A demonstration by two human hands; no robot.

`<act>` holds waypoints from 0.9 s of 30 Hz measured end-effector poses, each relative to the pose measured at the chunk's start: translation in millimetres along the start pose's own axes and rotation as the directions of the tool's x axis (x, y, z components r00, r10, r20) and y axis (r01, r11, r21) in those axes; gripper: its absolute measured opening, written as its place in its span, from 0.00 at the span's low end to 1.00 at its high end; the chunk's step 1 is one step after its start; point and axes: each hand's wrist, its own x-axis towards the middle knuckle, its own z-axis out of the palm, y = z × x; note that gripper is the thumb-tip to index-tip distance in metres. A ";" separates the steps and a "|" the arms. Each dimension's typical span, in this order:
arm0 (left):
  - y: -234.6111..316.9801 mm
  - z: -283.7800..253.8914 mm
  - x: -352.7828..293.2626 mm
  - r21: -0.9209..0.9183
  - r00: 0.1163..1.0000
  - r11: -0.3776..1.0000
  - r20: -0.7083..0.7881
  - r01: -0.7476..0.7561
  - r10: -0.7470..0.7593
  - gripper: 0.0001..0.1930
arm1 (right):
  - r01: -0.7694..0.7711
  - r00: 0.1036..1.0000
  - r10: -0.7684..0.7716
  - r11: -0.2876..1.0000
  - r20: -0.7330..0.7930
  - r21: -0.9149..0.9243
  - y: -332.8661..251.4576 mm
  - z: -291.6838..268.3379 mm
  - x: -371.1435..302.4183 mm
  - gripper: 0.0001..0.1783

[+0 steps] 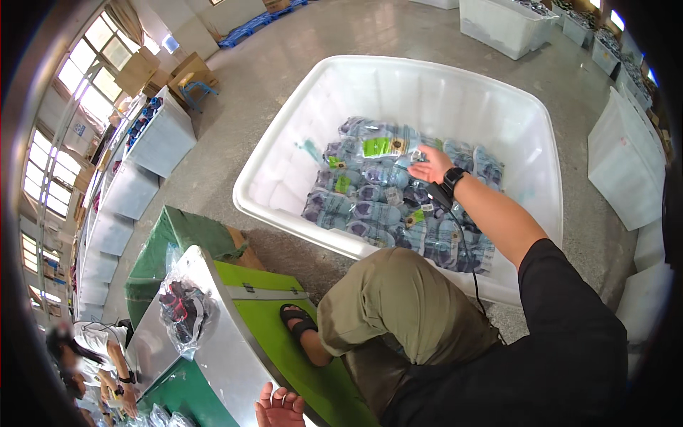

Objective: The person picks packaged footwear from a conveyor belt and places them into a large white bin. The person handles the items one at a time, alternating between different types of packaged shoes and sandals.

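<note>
The clear packet of blue-grey footwear [384, 144] lay on top of the pile in the white tub [284, 136], just to the left of the right hand [431, 165], its long axis running roughly left to right so that its right end met the fingertips. That hand was by far the nearer — the left hand [279, 408] hung well apart at the lower edge, near the metal-topped table [235, 341], fingers loosely curled and nothing visible in it. The right hand's fingers were half spread, palm turned toward the packet; whether they pinched its film or merely touched it, I could not tell. By count there was one large tub before the person, one black watch [453, 178] on the right wrist with one black cable [466, 249] trailing below it, one bag of dark shoes [186, 309] with red trim on the table, and one blue stool [197, 91] farther off. The other packets [376, 212] beneath overlapped too closely to number. At least one co-worker [94, 343] stood at the lower left.
</note>
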 end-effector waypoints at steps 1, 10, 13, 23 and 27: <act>0.7 -9.1 -4.1 -0.033 1.000 0.999 0.000 0.007 -0.007 0.29 | -0.084 0.995 0.082 0.996 -0.055 -0.028 9.2 -13.2 12.5 0.42; 10.7 -41.6 -31.9 0.196 0.985 0.974 -0.107 -0.110 0.133 0.29 | -0.197 0.965 0.240 0.930 0.109 -0.310 24.7 -83.2 5.4 0.29; 13.5 -33.6 -38.0 0.352 0.851 0.932 -0.461 -0.087 0.254 0.16 | -0.148 0.926 0.264 0.913 0.272 -0.381 4.0 -70.1 -23.9 0.17; 81.1 -103.2 -67.8 0.737 0.686 0.675 -0.479 -0.024 0.548 0.20 | 0.128 0.821 0.158 0.885 0.549 -0.447 16.2 59.1 -210.8 0.19; 115.3 -170.5 -81.8 0.894 0.501 0.417 -0.440 0.165 0.745 0.24 | 0.142 0.652 0.348 0.817 0.674 -0.559 44.8 91.7 -268.2 0.16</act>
